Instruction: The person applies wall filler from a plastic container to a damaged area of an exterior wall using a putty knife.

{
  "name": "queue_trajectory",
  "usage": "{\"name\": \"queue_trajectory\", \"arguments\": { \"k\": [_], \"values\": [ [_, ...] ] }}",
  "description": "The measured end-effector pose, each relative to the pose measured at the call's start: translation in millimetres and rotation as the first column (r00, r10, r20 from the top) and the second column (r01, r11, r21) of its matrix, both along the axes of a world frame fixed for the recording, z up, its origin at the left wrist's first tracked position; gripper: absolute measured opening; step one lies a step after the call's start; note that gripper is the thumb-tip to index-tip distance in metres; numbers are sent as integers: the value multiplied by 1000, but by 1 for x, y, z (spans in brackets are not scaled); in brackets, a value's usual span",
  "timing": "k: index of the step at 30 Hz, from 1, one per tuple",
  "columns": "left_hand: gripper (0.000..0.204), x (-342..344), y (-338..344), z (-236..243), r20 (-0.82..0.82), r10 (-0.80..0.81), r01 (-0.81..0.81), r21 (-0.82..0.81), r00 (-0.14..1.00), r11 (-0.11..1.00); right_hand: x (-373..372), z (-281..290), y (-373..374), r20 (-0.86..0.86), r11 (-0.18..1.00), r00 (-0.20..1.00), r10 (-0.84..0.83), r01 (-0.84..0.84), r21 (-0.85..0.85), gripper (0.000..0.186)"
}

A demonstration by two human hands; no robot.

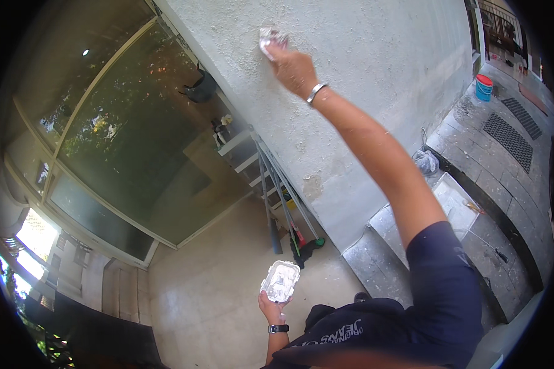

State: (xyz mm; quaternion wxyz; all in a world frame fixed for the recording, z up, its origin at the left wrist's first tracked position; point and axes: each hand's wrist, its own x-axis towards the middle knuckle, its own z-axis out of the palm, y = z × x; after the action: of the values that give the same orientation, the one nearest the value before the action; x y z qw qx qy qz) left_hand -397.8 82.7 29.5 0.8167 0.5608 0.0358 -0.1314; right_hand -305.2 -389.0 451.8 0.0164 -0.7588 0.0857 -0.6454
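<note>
My right hand (294, 71) is stretched up to the rough white wall (375, 80). Its fingers are closed round a white-smeared hand tool (272, 40) pressed to the plaster; the tool is blurred, so I cannot tell whether it is a brush or a scraper. Low in front of my body, my left hand (272, 307) grips a small white plastic tub (281, 280) from below. White paste or paint coats the inside of the tub.
Long poles and brooms (283, 184) lean on the wall's corner beside a stepladder (243, 161). A glass door (135, 135) stands to the left. To the right are grey steps with a spattered white tray (452, 203), a plastic bag (426, 162) and a blue bucket (484, 90).
</note>
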Motion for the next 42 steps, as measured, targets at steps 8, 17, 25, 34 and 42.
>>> {"name": "queue_trajectory", "arguments": {
  "k": [8,17,25,34,42],
  "values": [
    [47,-32,18,5,32,81,-79,-47,996,996,-65,10,52,279,1000,960,18,-13,-19,22],
    [49,-110,79,11,47,387,-387,-2,921,922,-9,57,16,-147,982,975,-165,177,70,35],
    [51,-178,91,-21,89,532,-535,269,842,801,-27,39,82,-85,980,977,197,-199,-17,34],
    [52,-211,90,-14,-132,592,-591,50,795,805,-50,62,-34,-32,747,988,-154,95,-658,15],
    [53,-222,101,-41,-125,691,-682,111,712,723,-77,-25,-40,-345,729,939,18,-248,-638,9]
  ]
}}
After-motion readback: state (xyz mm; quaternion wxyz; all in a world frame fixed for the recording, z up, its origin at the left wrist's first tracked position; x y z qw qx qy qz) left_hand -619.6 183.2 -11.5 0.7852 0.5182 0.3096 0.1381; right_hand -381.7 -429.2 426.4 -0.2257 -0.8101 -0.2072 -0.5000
